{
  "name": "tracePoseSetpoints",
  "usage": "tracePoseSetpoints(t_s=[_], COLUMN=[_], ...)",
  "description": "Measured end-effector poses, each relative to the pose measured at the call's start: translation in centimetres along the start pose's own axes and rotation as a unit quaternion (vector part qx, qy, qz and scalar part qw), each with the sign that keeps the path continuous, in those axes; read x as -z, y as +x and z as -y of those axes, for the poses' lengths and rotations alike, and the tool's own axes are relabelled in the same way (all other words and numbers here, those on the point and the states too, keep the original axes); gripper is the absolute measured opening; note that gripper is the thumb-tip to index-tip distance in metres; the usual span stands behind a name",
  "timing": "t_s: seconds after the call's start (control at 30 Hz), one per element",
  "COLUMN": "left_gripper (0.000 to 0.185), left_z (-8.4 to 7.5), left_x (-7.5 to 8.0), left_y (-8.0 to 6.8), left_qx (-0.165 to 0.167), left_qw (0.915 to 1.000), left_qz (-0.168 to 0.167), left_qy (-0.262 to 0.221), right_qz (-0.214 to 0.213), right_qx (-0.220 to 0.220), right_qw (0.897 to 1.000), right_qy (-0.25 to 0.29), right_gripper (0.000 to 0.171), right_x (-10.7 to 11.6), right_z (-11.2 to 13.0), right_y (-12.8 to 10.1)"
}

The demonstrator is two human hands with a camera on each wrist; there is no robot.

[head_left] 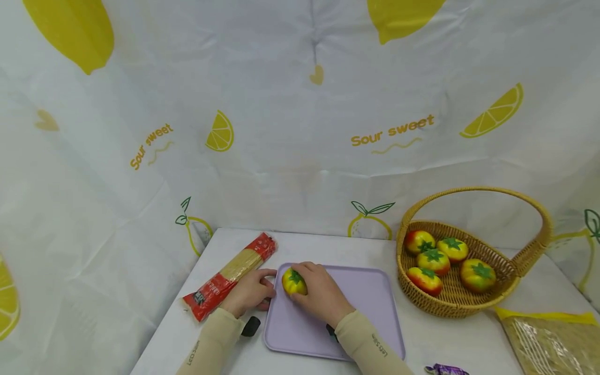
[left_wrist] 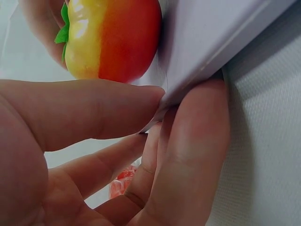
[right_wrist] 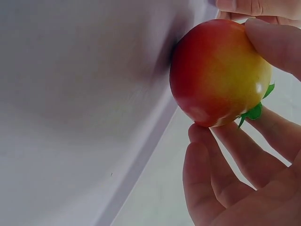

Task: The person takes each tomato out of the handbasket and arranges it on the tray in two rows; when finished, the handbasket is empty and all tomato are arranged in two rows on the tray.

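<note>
Head view: right hand [head_left: 321,291] grasping tomato [head_left: 294,282] on lilac tray [head_left: 370,307], near its back left corner.
Right fingers [right_wrist: 277,40] curled round the red-and-yellow tomato, pressed to the tray floor. Left hand [head_left: 248,291] pinching the tray's left rim, thumb [left_wrist: 94,110] above, fingers beneath. Spaghetti packet [head_left: 234,273] just left on the bench [head_left: 450,338]; basket [head_left: 469,307] of four tomatoes to the right.

A wicker basket [head_left: 511,273] is holding four tomatoes [head_left: 433,261] at the table's [head_left: 469,344] right. A pasta packet [head_left: 232,273] is lying at left. A lemon-print cloth [head_left: 300,130] is hanging behind.
</note>
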State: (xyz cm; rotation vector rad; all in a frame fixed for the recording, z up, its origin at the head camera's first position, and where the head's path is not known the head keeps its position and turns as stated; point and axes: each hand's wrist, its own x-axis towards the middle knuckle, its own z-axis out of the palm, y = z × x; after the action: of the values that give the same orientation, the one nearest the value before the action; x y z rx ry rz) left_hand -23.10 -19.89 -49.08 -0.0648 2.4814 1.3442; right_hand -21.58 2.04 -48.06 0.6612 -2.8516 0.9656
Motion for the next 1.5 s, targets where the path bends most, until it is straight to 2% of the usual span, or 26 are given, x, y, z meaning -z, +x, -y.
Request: tracePoseSetpoints(t_s=[0.23,0.67,0.93,1.07,1.23,1.5], left_gripper=[0.059,0.059,0.059,0.061,0.062,0.063], left_z=[0.0,0.0,0.2,0.0,0.1,0.1], left_x=[-0.1,0.0,0.1,0.4,1.0,0.5], left_y=[0.1,0.0,-0.1,-0.3,-0.6,-0.4], left_qx=[-0.007,0.003,-0.001,0.005,0.012,0.017], left_qw=[0.9999,0.9999,0.9999,0.9999,0.9998,0.9998], left_qz=[0.004,0.006,0.005,0.005,-0.006,0.007], left_qy=[-0.011,-0.013,-0.013,-0.016,-0.011,-0.004], right_qz=[0.002,-0.001,-0.008,-0.021,-0.030,-0.078], right_qx=[-0.004,0.001,0.009,0.002,-0.010,-0.018], right_qw=[1.000,1.000,1.000,1.000,0.999,0.990], right_qy=[0.002,-0.001,0.010,0.006,-0.026,-0.116], right_gripper=[0.059,0.065,0.069,0.069,0.063,0.056], right_x=[0.2,0.1,1.2,3.3,7.6,16.1], right_z=[0.0,-0.1,-0.1,-0.3,-1.5,-7.3], right_y=[0.0,-0.2,-0.4,-1.4,-3.5,-9.9])
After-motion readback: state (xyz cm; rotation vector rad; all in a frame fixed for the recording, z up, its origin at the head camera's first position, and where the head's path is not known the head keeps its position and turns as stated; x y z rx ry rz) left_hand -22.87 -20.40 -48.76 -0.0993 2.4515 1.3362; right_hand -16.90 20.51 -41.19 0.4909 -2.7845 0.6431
